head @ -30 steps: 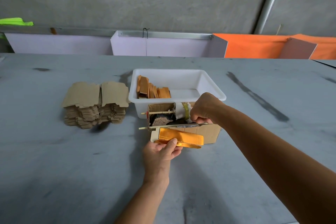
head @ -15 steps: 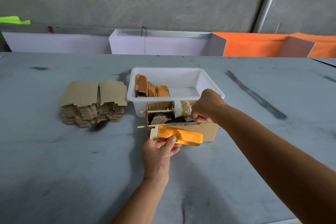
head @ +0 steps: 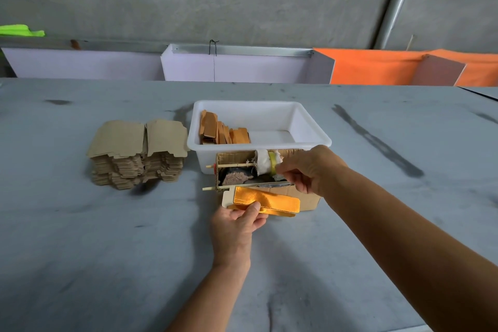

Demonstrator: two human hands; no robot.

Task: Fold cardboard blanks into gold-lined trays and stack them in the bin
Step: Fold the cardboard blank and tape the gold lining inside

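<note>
Gold-lined blank [head: 265,201] is in my left hand [head: 237,224], just in front of the small cardboard box [head: 299,197] that sits against the near wall of the white bin [head: 310,127]. Thumb lies across its near edge, the other fingers are tucked under: a pinch, fingers curled, not spread. One long flap already stands up, gold face toward me; the rest hangs low and looks unfolded.

Step in hand, by my reading: mid-fold on one tray, and a stop at the box, probably for glue or a wipe. I cannot tell what the box is for.

My right hand [head: 310,170] reaches over the box's right end. Fingers are bent close together, tips at the cloth-wrapped roller [head: 265,166] with its yellow band. Whether they grip it or only touch it, I cannot tell.

Next move, I judge: bring the blank to the roller or fold the remaining flaps up, which needs both hands on the blank, so the right hand must let go of the box first.

Farther off: finished trays [head: 223,131] stand on edge in the left part of the bin; the right part shows bare white floor. The stack of plain blanks [head: 137,153] sits left of the bin on the grey table [head: 80,250].
</note>
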